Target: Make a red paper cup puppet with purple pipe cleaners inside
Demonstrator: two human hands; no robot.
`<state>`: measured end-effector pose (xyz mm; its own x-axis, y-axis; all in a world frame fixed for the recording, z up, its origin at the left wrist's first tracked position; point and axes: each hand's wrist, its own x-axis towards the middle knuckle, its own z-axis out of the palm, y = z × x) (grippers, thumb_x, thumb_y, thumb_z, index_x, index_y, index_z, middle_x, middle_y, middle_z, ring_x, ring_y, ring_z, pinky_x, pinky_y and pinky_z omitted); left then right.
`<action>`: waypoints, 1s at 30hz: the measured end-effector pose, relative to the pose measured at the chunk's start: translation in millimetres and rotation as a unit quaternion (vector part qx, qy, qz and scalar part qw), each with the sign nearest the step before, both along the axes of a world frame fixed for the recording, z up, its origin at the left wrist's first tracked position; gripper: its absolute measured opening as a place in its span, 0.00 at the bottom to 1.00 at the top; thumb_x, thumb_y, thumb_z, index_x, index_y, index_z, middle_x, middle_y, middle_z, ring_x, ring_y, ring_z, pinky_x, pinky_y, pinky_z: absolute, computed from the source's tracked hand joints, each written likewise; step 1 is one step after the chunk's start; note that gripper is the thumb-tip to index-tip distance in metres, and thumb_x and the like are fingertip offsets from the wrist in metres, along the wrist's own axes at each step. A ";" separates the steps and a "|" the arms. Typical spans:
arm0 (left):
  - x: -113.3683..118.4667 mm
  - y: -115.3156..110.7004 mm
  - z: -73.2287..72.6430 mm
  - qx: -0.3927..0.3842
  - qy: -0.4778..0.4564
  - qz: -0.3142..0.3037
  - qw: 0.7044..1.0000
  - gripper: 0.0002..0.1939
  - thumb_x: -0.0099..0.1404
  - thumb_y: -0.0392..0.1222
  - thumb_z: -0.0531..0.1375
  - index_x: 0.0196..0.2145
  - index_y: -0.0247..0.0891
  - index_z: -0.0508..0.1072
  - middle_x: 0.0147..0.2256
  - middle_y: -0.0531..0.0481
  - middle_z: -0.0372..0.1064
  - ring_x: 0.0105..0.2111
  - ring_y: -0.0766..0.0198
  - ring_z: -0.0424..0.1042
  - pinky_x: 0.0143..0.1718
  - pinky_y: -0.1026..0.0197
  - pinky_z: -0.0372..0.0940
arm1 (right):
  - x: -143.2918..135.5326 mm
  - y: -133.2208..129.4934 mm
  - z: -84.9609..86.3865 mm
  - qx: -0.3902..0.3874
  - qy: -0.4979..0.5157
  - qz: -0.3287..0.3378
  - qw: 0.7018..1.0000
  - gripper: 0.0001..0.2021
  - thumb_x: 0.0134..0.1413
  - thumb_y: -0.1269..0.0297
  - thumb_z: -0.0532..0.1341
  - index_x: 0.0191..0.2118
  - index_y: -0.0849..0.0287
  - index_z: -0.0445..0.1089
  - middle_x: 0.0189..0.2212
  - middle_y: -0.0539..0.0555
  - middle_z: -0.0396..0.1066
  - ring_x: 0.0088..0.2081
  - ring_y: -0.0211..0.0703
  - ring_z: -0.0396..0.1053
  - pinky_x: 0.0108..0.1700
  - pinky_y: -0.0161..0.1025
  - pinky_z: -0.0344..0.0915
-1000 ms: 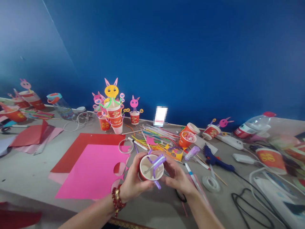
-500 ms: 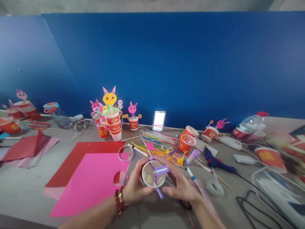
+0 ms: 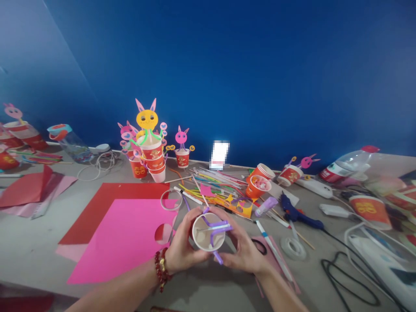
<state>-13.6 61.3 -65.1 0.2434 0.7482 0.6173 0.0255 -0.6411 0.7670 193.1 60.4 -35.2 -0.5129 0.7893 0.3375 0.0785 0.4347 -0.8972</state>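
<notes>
A paper cup (image 3: 200, 237), its mouth facing the camera, is between my two hands near the front of the table. My left hand (image 3: 184, 245) wraps round its left side; a red beaded bracelet is on that wrist. On the right side, my right hand (image 3: 241, 245) grips the cup, fingers curved round it. Purple pipe cleaners (image 3: 217, 234) stick out of the cup at the top, right and bottom, with a pale stick lying across the mouth. Pink paper (image 3: 123, 242) lies left of the hands.
Cup figures with rabbit heads (image 3: 147, 119) stand at the back. Coloured pipe cleaners (image 3: 211, 184) lie behind my hands. To the right are a blue glue gun (image 3: 297, 216), a tape roll (image 3: 293, 248), a marker (image 3: 274, 249), black cable and a plastic bottle (image 3: 351, 164).
The view has tilted downward a little, so the back objects appear higher. Both hands still hold the cup, which has shifted very slightly up and left in the picture.
</notes>
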 end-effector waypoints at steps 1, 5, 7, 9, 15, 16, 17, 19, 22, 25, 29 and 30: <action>-0.1 -0.1 -0.6 -0.003 -0.001 -0.002 1.000 0.41 0.57 0.47 0.70 0.64 0.49 0.56 0.58 0.42 0.65 0.57 0.48 0.68 0.58 0.48 0.66 | -0.1 -0.1 0.4 -0.001 0.001 0.001 1.000 0.42 0.52 0.54 0.71 0.69 0.45 0.53 0.68 0.58 0.56 0.68 0.60 0.54 0.67 0.57 0.52; -0.4 0.2 -2.1 -0.009 -0.006 -0.006 1.000 0.41 0.58 0.48 0.70 0.63 0.48 0.57 0.57 0.42 0.65 0.57 0.48 0.69 0.58 0.48 0.66 | -1.1 -1.4 -0.7 -0.003 -0.001 0.000 1.000 0.42 0.52 0.54 0.70 0.69 0.45 0.52 0.68 0.58 0.55 0.68 0.60 0.53 0.67 0.57 0.52; -0.5 0.6 -1.5 -0.003 -0.006 -0.007 1.000 0.41 0.57 0.47 0.71 0.63 0.48 0.57 0.57 0.42 0.66 0.56 0.47 0.69 0.57 0.47 0.67 | -0.9 -1.7 -1.0 -0.003 -0.010 -0.002 1.000 0.43 0.52 0.54 0.71 0.70 0.45 0.51 0.69 0.59 0.54 0.69 0.61 0.52 0.67 0.58 0.52; -0.6 0.8 0.2 0.008 -0.005 -0.006 1.000 0.41 0.57 0.47 0.71 0.63 0.48 0.57 0.57 0.42 0.66 0.56 0.47 0.70 0.57 0.47 0.67 | 0.2 -1.3 0.3 -0.002 -0.012 0.001 1.000 0.43 0.52 0.53 0.71 0.70 0.46 0.51 0.69 0.59 0.53 0.69 0.61 0.51 0.67 0.58 0.51; -0.5 1.0 3.4 0.026 -0.003 -0.007 1.000 0.42 0.56 0.43 0.70 0.64 0.47 0.56 0.57 0.40 0.65 0.57 0.45 0.69 0.57 0.44 0.67 | 4.2 0.9 8.1 -0.035 0.032 0.050 0.998 0.37 0.57 0.44 0.64 0.69 0.45 0.55 0.68 0.57 0.56 0.69 0.60 0.52 0.68 0.56 0.51; -0.6 1.1 2.8 0.024 -0.005 -0.008 1.000 0.42 0.56 0.43 0.70 0.64 0.47 0.56 0.57 0.40 0.65 0.57 0.45 0.69 0.57 0.44 0.67 | 4.0 0.7 8.6 -0.041 0.035 0.048 0.997 0.36 0.58 0.44 0.64 0.69 0.45 0.55 0.68 0.56 0.56 0.69 0.60 0.52 0.68 0.56 0.51; -0.5 1.3 2.0 0.020 -0.008 -0.011 1.000 0.42 0.56 0.43 0.70 0.64 0.46 0.56 0.57 0.40 0.65 0.57 0.45 0.69 0.57 0.44 0.67 | 3.5 0.3 8.7 -0.045 0.037 0.041 0.997 0.35 0.59 0.45 0.63 0.69 0.45 0.56 0.68 0.56 0.56 0.69 0.60 0.52 0.68 0.55 0.51; -0.4 1.5 0.5 0.011 -0.014 -0.019 1.000 0.42 0.56 0.43 0.70 0.64 0.47 0.56 0.57 0.40 0.64 0.57 0.46 0.69 0.57 0.44 0.67 | 2.3 -0.8 8.3 -0.048 0.035 0.024 0.998 0.32 0.61 0.49 0.63 0.68 0.45 0.57 0.68 0.55 0.57 0.69 0.58 0.52 0.68 0.55 0.51; -0.1 1.6 -0.2 0.001 -0.018 -0.032 0.999 0.42 0.56 0.44 0.70 0.64 0.47 0.56 0.57 0.40 0.64 0.57 0.46 0.69 0.57 0.45 0.67 | 0.7 -1.7 7.4 -0.048 0.030 0.009 0.998 0.29 0.62 0.55 0.62 0.67 0.44 0.59 0.67 0.54 0.59 0.68 0.57 0.53 0.67 0.53 0.52; -0.4 1.4 0.5 -0.003 -0.014 -0.035 0.999 0.42 0.56 0.45 0.70 0.64 0.47 0.56 0.57 0.40 0.64 0.57 0.45 0.68 0.57 0.44 0.66 | -0.4 -1.5 7.1 -0.039 0.030 0.001 0.999 0.29 0.60 0.58 0.64 0.66 0.46 0.60 0.66 0.56 0.61 0.68 0.57 0.54 0.67 0.53 0.53; -2.0 1.3 -2.2 -0.008 -0.004 -0.034 0.999 0.43 0.56 0.50 0.70 0.64 0.46 0.55 0.58 0.39 0.63 0.58 0.43 0.67 0.58 0.41 0.65 | -1.9 -0.8 7.7 -0.034 0.031 -0.005 0.999 0.30 0.59 0.57 0.65 0.66 0.48 0.61 0.65 0.57 0.61 0.67 0.59 0.55 0.66 0.54 0.54; -2.4 1.3 -4.0 -0.012 -0.002 -0.031 0.999 0.43 0.56 0.51 0.70 0.64 0.45 0.55 0.58 0.38 0.63 0.58 0.42 0.67 0.58 0.40 0.65 | -2.2 -0.9 8.1 -0.034 0.030 -0.005 0.999 0.30 0.59 0.57 0.65 0.66 0.48 0.61 0.66 0.57 0.61 0.67 0.59 0.55 0.67 0.54 0.54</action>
